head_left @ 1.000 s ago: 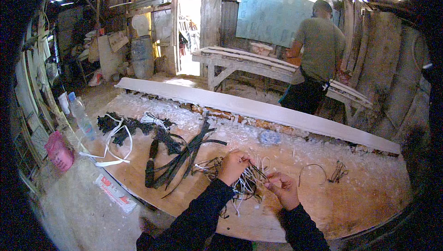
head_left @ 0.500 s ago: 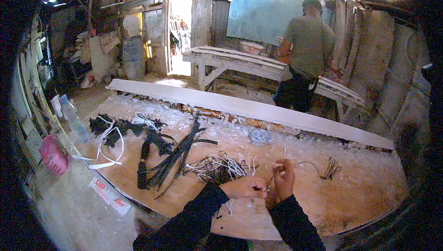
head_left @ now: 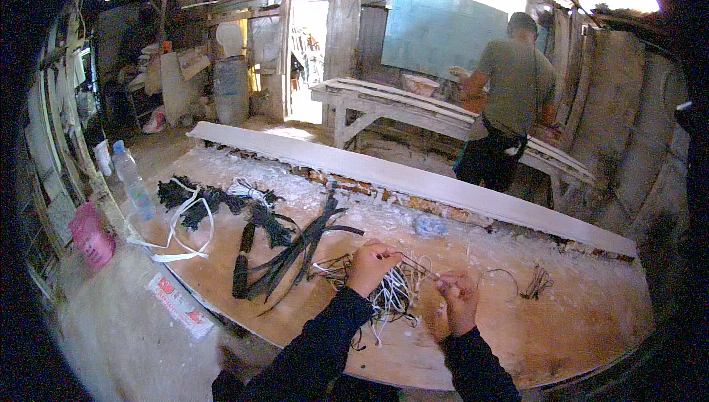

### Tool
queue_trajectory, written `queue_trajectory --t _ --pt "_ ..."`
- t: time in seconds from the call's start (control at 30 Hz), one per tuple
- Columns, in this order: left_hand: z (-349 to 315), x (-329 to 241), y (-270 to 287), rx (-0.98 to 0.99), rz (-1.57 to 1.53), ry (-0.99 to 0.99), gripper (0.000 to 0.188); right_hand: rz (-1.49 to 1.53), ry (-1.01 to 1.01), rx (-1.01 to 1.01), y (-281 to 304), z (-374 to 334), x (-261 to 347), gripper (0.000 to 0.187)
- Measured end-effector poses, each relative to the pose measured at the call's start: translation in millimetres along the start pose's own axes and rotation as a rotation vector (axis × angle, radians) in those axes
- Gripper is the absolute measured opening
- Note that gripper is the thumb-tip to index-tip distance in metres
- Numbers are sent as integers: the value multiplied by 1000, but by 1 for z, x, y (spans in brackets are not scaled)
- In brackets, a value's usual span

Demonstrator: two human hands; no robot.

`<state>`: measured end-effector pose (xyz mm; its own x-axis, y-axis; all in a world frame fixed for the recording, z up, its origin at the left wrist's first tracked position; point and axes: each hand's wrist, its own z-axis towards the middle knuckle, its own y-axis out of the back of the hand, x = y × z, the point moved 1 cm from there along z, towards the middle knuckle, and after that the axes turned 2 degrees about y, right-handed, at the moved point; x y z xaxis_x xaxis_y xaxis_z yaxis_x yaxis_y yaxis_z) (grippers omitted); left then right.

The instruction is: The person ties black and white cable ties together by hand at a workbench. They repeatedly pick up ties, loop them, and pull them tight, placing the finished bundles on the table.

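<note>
Dark cord (head_left: 417,264), I see, spans the left hand (head_left: 371,267) and right hand (head_left: 459,300), both pinching it, apart, at lower centre.

The bench (head_left: 561,313) top is matt wood, roughened along its far side by a flaky whitish crust (head_left: 502,243). The rail (head_left: 413,180) behind looks smooth and matt. The bottle (head_left: 131,180) is clear, glossy plastic; the cords (head_left: 391,295) look dull; the sleeves (head_left: 317,346) are matt cloth; the floor (head_left: 118,321) is rough concrete.
</note>
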<state>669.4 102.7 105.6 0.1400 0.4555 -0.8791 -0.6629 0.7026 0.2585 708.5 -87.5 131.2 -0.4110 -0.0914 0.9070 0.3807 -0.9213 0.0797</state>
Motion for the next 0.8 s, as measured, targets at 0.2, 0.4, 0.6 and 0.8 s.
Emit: queue_trajectory --t 0.2,0.4,0.6,0.8 --pt "0 4 -2 -219 -160 92 7 -20 191 490 -17 -21 9 18" --pt "-6 -1 -9 -186 81 -97 5 -159 294 584 -15 -17 -8 17" --pt "-10 2 -19 -32 37 -131 12 53 36 399 -9 -22 -14 15" --pt "-9 0 -22 240 -8 -203 5 365 -239 -12 -10 -14 7 12"
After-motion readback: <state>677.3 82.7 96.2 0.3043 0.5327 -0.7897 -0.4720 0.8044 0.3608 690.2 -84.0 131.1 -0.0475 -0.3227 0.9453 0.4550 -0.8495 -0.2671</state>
